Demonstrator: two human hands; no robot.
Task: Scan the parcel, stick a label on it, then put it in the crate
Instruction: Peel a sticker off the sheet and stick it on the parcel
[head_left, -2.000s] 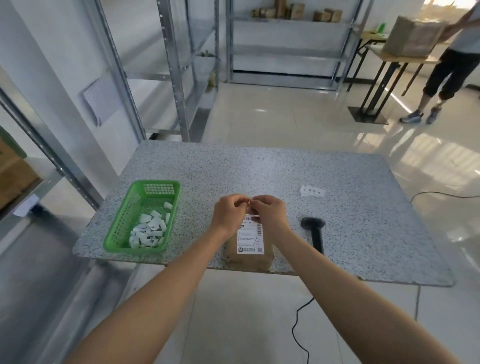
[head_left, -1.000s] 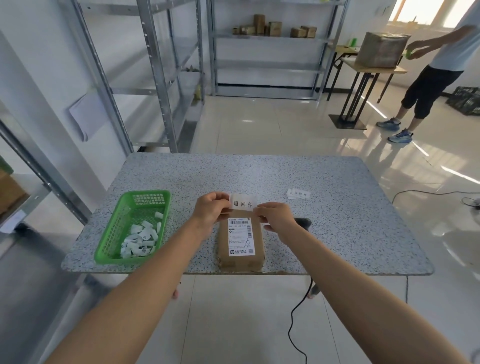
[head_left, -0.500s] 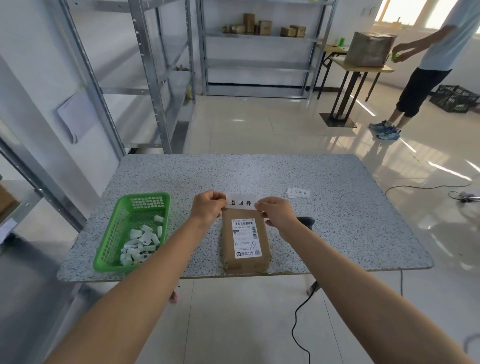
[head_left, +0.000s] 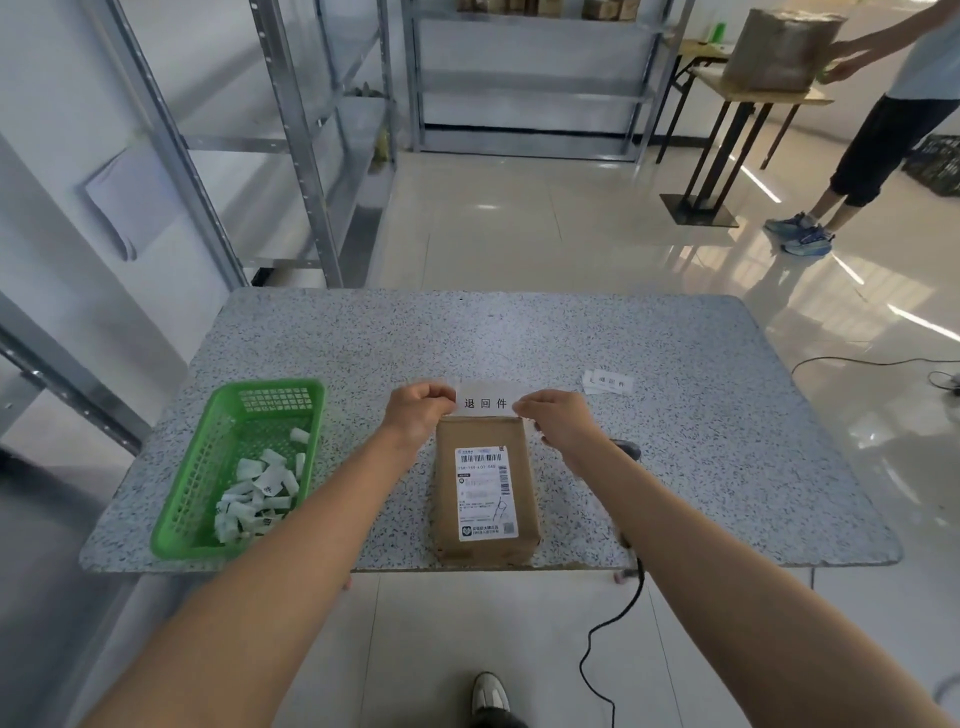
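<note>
Right now my left hand (head_left: 415, 410) and right hand (head_left: 558, 418) each pinch an end of the white label (head_left: 485, 401), stretched just above the brown parcel (head_left: 485, 493) at frame centre.

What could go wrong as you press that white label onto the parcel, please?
The label, held by both the left hand and right hand, could land crooked or crease. It might cover the barcode sticker. The parcel sits at the table edge and could get nudged off.
</note>
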